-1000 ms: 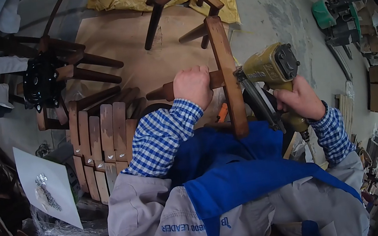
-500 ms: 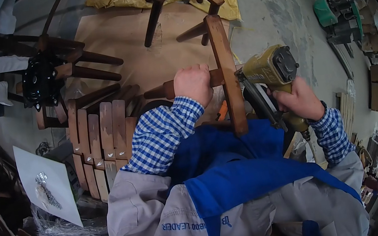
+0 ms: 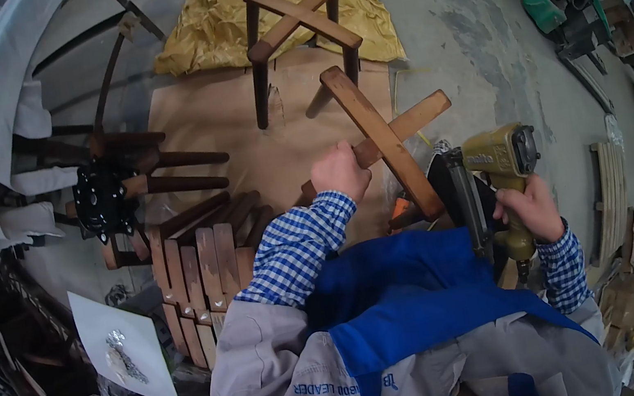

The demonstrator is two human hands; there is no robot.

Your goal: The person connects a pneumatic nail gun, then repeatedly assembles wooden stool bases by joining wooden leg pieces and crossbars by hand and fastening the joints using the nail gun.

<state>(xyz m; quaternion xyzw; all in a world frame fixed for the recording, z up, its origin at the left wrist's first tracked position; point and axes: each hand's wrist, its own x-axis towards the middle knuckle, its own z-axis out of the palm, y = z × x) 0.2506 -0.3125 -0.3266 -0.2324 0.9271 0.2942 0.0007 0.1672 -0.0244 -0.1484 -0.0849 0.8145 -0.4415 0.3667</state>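
My left hand is wrapped round a dark brown wooden part of a crossed wooden frame. Two bars of this frame cross in an X in front of my apron, and one slants down toward my lap. My right hand grips the handle of a yellow-green and black nail gun. The gun's black nose and magazine stand to the right of the frame, apart from it. An orange item shows partly behind the lower bar.
Ahead, an X-topped wooden stand stands on cardboard by yellow sheeting. Wooden pieces are stacked at left, near a white board holding small metal bits. A black round fitting sits among legs.
The nail gun has moved right, away from the wooden frame. The frame has turned in my left hand, so its second bar now shows past the crossing. The view has shifted too.
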